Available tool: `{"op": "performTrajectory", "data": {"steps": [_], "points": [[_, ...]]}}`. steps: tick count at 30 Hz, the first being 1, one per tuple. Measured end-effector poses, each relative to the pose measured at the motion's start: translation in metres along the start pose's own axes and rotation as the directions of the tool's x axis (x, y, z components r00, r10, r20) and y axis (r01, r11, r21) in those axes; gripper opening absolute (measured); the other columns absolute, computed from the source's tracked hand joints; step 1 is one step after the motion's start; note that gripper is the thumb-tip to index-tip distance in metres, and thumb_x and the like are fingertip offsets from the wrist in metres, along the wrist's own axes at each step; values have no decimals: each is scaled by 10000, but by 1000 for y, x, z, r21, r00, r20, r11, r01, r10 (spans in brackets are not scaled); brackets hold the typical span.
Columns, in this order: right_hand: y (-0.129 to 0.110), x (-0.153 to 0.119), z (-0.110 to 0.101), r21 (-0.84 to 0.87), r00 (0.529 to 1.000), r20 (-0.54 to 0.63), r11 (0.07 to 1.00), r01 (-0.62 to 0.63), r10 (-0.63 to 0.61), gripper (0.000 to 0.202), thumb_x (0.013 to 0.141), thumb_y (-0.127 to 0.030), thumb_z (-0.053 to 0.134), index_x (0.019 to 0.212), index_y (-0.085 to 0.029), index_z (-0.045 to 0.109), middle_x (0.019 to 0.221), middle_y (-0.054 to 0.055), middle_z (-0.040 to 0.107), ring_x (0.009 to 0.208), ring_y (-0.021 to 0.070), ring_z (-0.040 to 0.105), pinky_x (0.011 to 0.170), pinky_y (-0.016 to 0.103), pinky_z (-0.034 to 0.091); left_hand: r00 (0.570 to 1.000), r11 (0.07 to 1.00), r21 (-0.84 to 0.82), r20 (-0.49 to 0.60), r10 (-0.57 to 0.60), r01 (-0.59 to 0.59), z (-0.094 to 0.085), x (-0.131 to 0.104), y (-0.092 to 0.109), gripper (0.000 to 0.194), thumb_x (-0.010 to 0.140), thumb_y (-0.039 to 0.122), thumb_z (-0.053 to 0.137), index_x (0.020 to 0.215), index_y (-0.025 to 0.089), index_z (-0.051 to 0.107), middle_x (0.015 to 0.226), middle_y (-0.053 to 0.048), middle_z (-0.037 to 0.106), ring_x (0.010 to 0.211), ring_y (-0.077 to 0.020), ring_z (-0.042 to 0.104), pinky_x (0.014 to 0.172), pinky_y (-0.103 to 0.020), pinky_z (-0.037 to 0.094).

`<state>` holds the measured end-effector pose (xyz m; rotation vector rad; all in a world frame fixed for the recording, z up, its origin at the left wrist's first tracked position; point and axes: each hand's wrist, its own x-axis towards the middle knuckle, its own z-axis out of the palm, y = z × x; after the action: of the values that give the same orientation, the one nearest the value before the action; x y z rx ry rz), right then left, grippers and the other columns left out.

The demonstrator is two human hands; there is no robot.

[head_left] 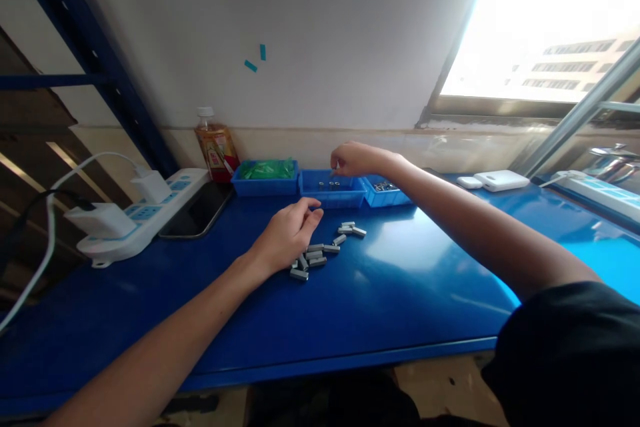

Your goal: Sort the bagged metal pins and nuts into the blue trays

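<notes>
Several small grey metal pieces (315,255) lie loosely grouped on the blue table (380,307). My left hand (290,233) rests beside and partly over them, its thumb and fingers curled close together near the middle bin; anything between them is too small to make out. Above the middle blue bin (333,199) is my right hand (353,159), fingers pinched downward on something small that I cannot make out. A few metal pieces (334,185) stand inside that bin.
Left of it, a blue bin (265,187) holds green material; right, another (387,197) holds small metal parts. A bottle (216,147), a phone (197,210) and a power strip (120,240) are at the left. White devices (501,180) lie at the right.
</notes>
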<state>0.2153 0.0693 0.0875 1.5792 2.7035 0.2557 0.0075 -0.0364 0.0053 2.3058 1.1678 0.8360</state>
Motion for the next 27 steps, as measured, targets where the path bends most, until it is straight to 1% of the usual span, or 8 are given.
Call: {"op": "performTrajectory", "data": {"steps": [1, 3, 6, 11, 16, 21, 27], "points": [[1, 6, 2, -17, 999, 37, 1000, -2, 2, 301, 778, -307, 685, 1044, -168, 712, 970, 79, 723, 884, 213, 641, 715, 261, 432, 1000, 1000, 2, 4, 1, -1, -1, 0, 0, 390, 971, 421, 360, 1190, 158, 545, 892, -56, 673, 885, -226, 639, 772, -317, 442], [0, 13, 5, -29, 998, 64, 1000, -13, 14, 322, 782, -311, 683, 1069, -168, 707, 1001, 87, 721, 908, 219, 642, 722, 263, 440, 1000, 1000, 6, 23, 3, -3, -1, 0, 0, 396, 972, 431, 358, 1202, 163, 538, 887, -53, 670, 882, -229, 636, 766, -319, 440], [-5, 16, 10, -30, 996, 90, 999, -13, 16, 330, 785, -317, 678, 1079, -170, 705, 1016, 90, 721, 899, 221, 650, 724, 266, 450, 999, 1000, 14, 53, 0, -1, 0, -1, -1, 413, 974, 437, 353, 1224, 158, 526, 864, -52, 662, 867, -235, 631, 736, -316, 435], [-12, 20, 15, -57, 991, 135, 998, 4, 4, 311, 773, -275, 669, 1063, -169, 710, 1032, 107, 714, 897, 238, 659, 724, 284, 463, 997, 1000, 17, 76, -6, 5, 1, -1, 0, 415, 973, 423, 356, 1239, 145, 511, 873, -57, 662, 856, -235, 627, 719, -309, 430], [-17, 19, 10, -83, 978, 206, 996, -17, 34, 329, 753, -233, 661, 1068, -148, 706, 1020, 129, 713, 870, 255, 665, 678, 291, 472, 996, 1000, 15, 91, -11, 10, 0, -2, 1, 419, 976, 426, 345, 1253, 151, 499, 892, -58, 658, 863, -234, 623, 723, -310, 429], [-24, 16, 2, -126, 969, 241, 992, -20, 50, 330, 761, -209, 637, 1072, -124, 704, 1037, 148, 705, 905, 270, 660, 696, 305, 482, 993, 1000, 3, 117, -5, 5, 1, -2, 0, 432, 977, 438, 345, 1261, 150, 493, 876, -53, 652, 855, -233, 620, 714, -316, 429], [-33, 26, 5, -162, 943, 327, 987, -8, 61, 321, 741, -167, 631, 1037, -76, 716, 979, 172, 710, 849, 263, 674, 671, 305, 496, 991, 1000, 16, 131, -4, 2, 2, -2, -2, 435, 978, 456, 339, 1266, 164, 485, 879, -47, 647, 851, -227, 619, 724, -322, 435]]}}
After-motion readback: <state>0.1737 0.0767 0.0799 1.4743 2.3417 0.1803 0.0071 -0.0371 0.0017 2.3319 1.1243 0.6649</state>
